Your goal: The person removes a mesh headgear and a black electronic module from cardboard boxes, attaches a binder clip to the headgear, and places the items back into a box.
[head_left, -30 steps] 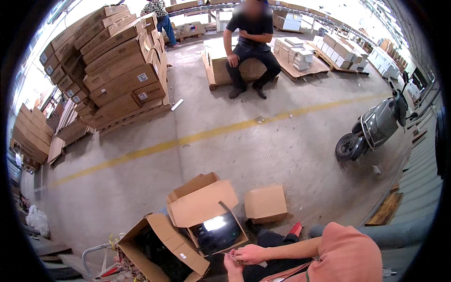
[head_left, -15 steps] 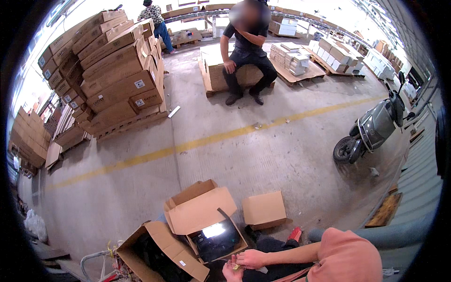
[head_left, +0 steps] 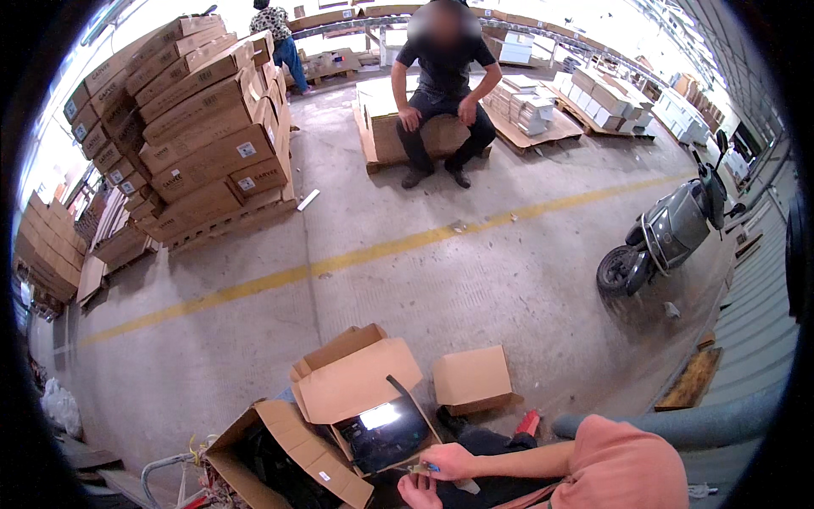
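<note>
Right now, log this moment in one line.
Left hand: beside right | Right hand: holds small blue item | Nearby: open carton, glossy black panel inside

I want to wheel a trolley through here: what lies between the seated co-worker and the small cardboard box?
In the head view, concrete floor lies between them, crossed by a painted yellow line, with a small pale scrap by that line.

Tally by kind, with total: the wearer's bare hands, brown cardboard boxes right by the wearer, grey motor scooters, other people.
Bare hands: 2 (left hand, right hand)
Brown cardboard boxes by wearer: 3 (left box, middle box, right box)
Grey motor scooter: 1
Other people: 2 (seated person, standing person)
Total: 8
</note>
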{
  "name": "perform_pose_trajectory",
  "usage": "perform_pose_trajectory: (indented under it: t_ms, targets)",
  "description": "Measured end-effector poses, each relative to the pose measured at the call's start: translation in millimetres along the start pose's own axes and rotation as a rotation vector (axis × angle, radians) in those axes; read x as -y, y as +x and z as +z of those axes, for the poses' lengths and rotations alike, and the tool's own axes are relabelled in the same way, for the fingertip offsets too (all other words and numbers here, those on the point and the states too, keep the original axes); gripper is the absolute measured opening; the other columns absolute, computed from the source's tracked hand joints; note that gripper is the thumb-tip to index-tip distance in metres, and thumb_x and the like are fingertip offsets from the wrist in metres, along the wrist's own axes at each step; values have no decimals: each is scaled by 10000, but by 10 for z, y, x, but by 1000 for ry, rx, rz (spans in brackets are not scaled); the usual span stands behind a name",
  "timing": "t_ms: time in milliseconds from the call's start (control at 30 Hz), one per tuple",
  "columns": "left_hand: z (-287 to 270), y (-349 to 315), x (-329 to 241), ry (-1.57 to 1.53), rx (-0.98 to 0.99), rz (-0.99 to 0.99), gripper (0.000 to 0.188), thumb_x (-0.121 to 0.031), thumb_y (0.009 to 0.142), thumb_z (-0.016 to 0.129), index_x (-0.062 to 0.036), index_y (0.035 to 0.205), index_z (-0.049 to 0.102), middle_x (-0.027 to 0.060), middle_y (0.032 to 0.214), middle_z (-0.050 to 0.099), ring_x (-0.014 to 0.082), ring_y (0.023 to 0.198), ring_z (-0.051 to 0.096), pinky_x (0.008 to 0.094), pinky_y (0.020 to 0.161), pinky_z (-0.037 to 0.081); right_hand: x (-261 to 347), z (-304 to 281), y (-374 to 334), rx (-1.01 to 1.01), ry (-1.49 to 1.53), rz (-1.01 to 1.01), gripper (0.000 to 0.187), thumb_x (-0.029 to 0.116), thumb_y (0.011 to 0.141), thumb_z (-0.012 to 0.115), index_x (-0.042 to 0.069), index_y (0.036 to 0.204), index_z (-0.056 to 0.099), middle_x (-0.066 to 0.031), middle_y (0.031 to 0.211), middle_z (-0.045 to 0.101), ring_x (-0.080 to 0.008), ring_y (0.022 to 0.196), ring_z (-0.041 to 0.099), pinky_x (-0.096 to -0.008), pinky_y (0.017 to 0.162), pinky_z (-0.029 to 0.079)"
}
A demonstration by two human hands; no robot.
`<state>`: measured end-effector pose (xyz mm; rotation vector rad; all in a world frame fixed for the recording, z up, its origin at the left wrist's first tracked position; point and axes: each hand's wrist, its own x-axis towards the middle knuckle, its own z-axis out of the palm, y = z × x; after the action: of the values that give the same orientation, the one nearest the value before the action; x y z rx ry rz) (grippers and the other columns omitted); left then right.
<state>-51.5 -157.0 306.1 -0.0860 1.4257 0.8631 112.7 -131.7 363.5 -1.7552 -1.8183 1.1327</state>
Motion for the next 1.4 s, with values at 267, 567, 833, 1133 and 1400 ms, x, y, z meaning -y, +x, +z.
perform_pose_trajectory:
  t_ms: [267,567,833,1133,1400]
  targets:
    - [-70,-10,174,271,33,217,218,-213,944,696,-49,1087,680,36,985,709,116,749,634,225,608,489,4,55,69,17,132,237,298,364,868,667,98,1004,665,-139,944,692,-348,920,665,-449,784,532]
    - [134,-395,-95,140,112,57,241,-265,973,632,-83,1127,669,22,1015,697,144,860,647,286,732,479,-134,134,51,49,227,292,322,383,864,669,92,1002,685,-137,936,712,-355,903,677,-438,782,532]
    - [15,-251,-107,143,145,14,279,-276,986,610,-79,1182,638,38,1090,672,176,963,642,333,814,504,-373,398,78,53,404,232,332,355,823,726,46,943,700,-118,931,726,-256,903,703,-366,826,532]
    - [-190,-5,-39,-77,506,-290,324,-267,1001,584,-86,1268,610,35,1211,652,199,1161,579,385,1055,452,-428,295,38,269,656,393,323,337,846,742,35,957,711,-81,940,730,-172,887,670,-332,841,513]
    - [-361,56,179,-73,332,-206,256,-319,979,580,-115,1126,625,36,1117,679,200,1049,625,404,972,468,-507,650,-8,166,625,279,274,299,860,743,41,950,714,-82,912,722,-151,873,655,-328,849,519]
